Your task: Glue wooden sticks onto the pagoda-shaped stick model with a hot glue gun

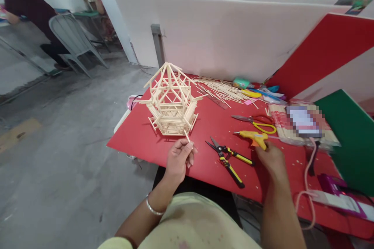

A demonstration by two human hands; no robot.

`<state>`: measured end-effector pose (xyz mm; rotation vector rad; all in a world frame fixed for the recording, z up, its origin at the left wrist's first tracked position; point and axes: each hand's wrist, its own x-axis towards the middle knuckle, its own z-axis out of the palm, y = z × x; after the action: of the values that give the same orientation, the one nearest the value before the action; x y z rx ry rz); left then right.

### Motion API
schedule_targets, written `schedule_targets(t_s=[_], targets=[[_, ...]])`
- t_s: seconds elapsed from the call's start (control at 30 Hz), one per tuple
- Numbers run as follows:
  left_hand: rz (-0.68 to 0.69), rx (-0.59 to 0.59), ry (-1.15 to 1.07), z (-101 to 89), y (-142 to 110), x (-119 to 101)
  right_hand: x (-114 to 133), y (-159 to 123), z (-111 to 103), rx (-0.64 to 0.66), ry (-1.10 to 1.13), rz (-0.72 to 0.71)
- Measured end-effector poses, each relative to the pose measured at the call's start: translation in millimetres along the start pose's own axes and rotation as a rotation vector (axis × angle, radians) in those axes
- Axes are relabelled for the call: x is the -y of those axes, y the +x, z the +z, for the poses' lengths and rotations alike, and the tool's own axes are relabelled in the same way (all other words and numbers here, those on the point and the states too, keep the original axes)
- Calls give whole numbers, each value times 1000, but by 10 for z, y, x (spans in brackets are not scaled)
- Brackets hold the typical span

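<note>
My left hand (pixel 180 156) pinches a short pale wooden stick (pixel 187 136) between thumb and fingers, just in front of a model house frame (pixel 171 103) built from thin wooden sticks. The frame stands upright on the red tabletop (pixel 204 124), with a pointed roof. At the right, my right hand (pixel 271 158) is closed at the handle of a yellow hot glue gun (pixel 253 137), whose nozzle points left. Some of its fingers are hidden. Black-and-yellow cutters (pixel 226 159) lie with jaws apart between my hands. Yellow-handled scissors (pixel 257 121) lie behind the glue gun.
Loose wooden sticks (pixel 222 88) are spread at the back, near a green roll (pixel 241 83). A phone (pixel 304 120) rests on packaged sticks (pixel 280 124). A pink cable (pixel 308 171) and power strip (pixel 336 201) occupy the right. White boards (pixel 222 35) stand behind. A person (pixel 32 15) sits far left.
</note>
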<state>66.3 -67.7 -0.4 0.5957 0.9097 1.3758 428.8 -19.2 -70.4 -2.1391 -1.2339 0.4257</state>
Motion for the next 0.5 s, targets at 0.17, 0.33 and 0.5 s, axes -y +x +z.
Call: schedule_targets(t_s=[0.17,0.33,0.5], targets=[[-47,-10,-44,-32,57,-17,615,-379,-234,43,389,25],[-119,-11,-89,-30,102,-75,1539,-692,-335,64,240,-295],[-178,11,-136,-52,134,-158,2141,-778,-30,-152,-128,-524]])
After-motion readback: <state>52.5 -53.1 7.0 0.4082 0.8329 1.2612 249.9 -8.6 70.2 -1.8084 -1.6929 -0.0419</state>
